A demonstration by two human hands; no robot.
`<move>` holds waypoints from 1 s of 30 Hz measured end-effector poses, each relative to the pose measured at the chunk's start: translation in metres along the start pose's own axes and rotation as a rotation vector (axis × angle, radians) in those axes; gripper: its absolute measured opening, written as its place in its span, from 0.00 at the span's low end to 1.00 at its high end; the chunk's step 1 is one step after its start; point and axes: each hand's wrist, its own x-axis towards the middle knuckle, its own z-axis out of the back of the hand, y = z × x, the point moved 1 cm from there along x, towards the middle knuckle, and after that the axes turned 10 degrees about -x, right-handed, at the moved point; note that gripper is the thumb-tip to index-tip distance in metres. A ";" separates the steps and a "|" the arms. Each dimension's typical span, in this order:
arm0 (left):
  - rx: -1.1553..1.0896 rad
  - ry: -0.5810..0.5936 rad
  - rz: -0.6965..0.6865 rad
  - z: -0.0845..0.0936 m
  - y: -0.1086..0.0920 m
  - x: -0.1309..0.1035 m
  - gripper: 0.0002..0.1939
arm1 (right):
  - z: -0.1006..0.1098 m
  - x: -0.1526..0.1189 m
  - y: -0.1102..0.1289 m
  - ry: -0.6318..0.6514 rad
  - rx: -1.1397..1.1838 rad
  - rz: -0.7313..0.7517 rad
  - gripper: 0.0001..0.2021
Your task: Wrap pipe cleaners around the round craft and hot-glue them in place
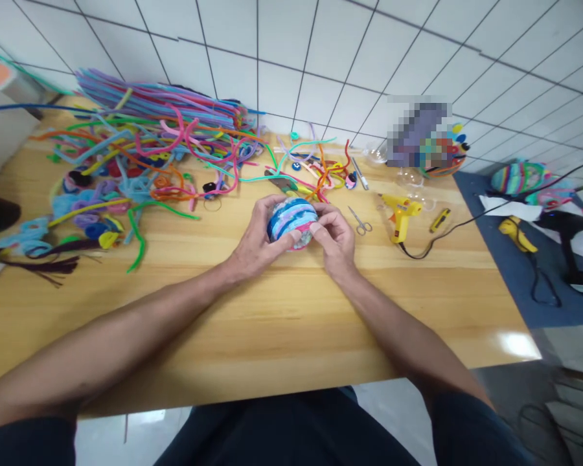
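A round ball [291, 213] wrapped in blue, light blue and pink fuzzy stems is held above the middle of the wooden table. My left hand [262, 243] wraps round its left side, with the thumb on the lower front. On the right side, my right hand [335, 239] grips it with bent fingers, its thumb near a pink strip. The fingertips behind the ball are partly hidden. Small scissors [360, 222] lie just right of my right hand. Behind the ball rests a dark green-handled tool [282, 182], partly covered by stems.
A yellow glue gun [399, 215] with a black cord and a yellow cutter [440, 221] lie to the right. Tangled stems [121, 168] cover the back left, before a stem bundle [165, 103]. The table's front edge [252, 396] is near my lap.
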 end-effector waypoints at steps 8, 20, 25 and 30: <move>0.001 0.044 0.033 0.004 -0.008 0.001 0.41 | -0.006 -0.001 -0.003 -0.002 -0.016 0.033 0.19; 0.047 0.018 0.012 0.003 -0.017 0.004 0.38 | -0.009 -0.006 0.011 -0.040 -0.091 0.156 0.13; 0.062 0.015 0.001 0.005 -0.018 0.004 0.36 | -0.007 -0.007 0.018 -0.022 -0.101 0.174 0.11; 0.053 0.005 -0.003 0.004 -0.016 0.004 0.37 | -0.007 -0.005 0.019 -0.016 -0.121 0.166 0.11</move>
